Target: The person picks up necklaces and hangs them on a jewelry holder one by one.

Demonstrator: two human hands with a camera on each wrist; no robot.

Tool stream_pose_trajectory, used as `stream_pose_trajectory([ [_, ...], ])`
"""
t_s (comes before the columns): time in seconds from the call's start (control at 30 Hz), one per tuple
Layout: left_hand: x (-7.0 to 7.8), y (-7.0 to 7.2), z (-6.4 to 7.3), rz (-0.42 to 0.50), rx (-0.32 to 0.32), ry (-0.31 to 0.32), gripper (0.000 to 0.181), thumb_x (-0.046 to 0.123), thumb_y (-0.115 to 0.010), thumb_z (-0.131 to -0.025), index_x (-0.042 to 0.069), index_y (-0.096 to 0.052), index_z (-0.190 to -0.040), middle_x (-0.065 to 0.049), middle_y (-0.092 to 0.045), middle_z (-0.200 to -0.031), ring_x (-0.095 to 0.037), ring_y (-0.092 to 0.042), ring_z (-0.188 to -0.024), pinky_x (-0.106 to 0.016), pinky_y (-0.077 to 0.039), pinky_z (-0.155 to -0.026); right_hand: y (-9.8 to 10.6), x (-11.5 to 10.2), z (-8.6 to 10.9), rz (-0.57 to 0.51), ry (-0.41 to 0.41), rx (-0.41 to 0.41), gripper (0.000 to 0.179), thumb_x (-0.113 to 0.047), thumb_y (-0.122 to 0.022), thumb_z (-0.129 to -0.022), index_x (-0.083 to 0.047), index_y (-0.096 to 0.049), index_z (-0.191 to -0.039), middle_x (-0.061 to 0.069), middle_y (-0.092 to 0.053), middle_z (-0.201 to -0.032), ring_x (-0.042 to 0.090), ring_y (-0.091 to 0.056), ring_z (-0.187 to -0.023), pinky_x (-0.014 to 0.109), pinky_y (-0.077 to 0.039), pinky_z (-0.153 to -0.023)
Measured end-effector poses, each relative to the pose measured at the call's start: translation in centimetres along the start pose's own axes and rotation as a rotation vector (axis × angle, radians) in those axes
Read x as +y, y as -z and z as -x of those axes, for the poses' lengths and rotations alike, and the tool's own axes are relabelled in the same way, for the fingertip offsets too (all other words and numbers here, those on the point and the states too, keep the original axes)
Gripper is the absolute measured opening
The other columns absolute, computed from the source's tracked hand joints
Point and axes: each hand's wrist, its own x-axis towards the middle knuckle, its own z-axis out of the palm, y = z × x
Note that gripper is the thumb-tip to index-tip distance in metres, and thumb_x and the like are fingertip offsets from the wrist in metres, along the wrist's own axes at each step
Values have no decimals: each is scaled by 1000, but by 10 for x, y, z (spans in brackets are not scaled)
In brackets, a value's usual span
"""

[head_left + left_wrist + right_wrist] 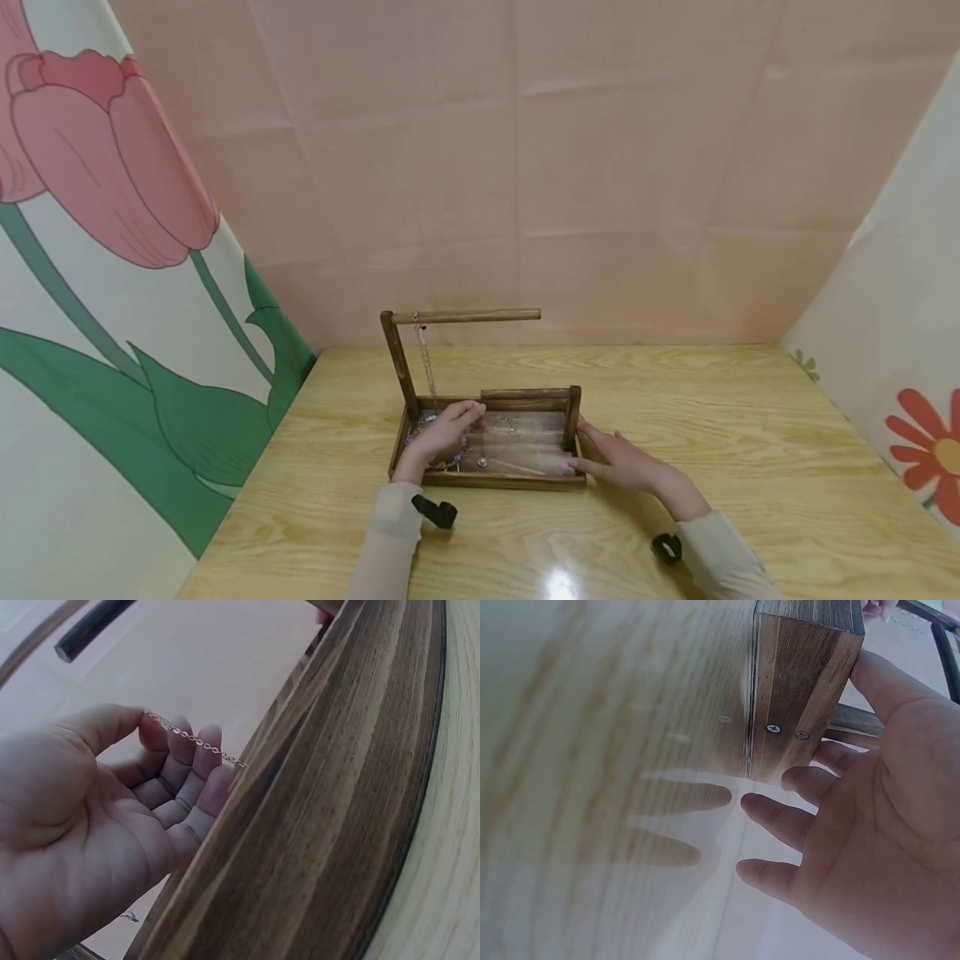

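Observation:
My left hand (446, 429) is above the left half of a dark wooden jewelry stand's tray (502, 481). Its thumb and index finger pinch a thin chain necklace (196, 740), whose links run down to the tray's edge in the left wrist view. A small round pendant (482, 461) shows below the fingers. At the tray's right end is my right hand (622, 462), thumb on the front corner and fingers extended along the outer side by the short post (572, 417). Colorful beads (458, 457) lie in the tray, partly behind the left hand.
A tall post (401, 362) at the left bears a long horizontal bar (480, 316), from which a necklace (426, 358) hangs. A lower bar (525, 393) joins the short post. Another fine chain (512, 423) lies in the tray. Wooden table (712, 417) surrounds the stand, with a pink backdrop behind.

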Motion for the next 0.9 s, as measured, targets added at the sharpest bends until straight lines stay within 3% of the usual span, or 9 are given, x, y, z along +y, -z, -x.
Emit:
stream_pose_trajectory([
  [0.13,-1,1,0,32,-8,-13,40,30,-35,-102,-6,-52,-100,-26,-55,-105,-40,-55,-106,-51,-43,-97,0,-1,1,-9,-5,-3,81,-49,-46,-94,-4,-7,-148,19,-16,-152,37,-20,-138,62,-3,-110],
  [0.33,-2,3,1,137,-25,-27,43,32,-38,-101,-10,-51,-105,-17,-56,-100,-40,-54,-106,-44,-45,-97,0,-1,1,-15,-2,-4,81,-49,-46,-94,-4,-7,-148,19,-16,-152,37,-20,-138,62,-2,-110],
  [0.47,-3,5,1,234,-59,-50,44,30,-39,-101,-13,-47,-108,-7,-54,-96,-30,-56,-99,-40,-45,-98,0,0,0,-14,-3,-7,81,-49,-46,-94,-4,-7,-148,19,-15,-152,37,-19,-138,62,-2,-110],
  [0.6,-1,6,0,310,-87,-69,35,25,-37,-102,-7,-49,-104,-4,-53,-94,-18,-56,-92,-40,-46,-97,0,0,-1,-12,-2,-7,81,-49,-46,-94,-4,-7,-148,19,-15,-153,37,-19,-138,62,-2,-110],
  [0.73,5,6,3,327,-102,-87,27,19,-33,-103,-1,-51,-100,-3,-53,-93,-14,-56,-91,-39,-46,-96,0,0,0,-10,1,-5,80,-48,-46,-94,-4,-6,-148,19,-15,-152,37,-20,-138,62,-2,-110],
  [0.9,16,6,7,344,-114,-89,26,16,-33,-103,-2,-52,-100,-4,-55,-93,-15,-56,-91,-43,-43,-99,0,0,0,-2,-1,0,80,-48,-46,-94,-5,-6,-149,18,-16,-152,37,-21,-138,63,-3,-110],
])
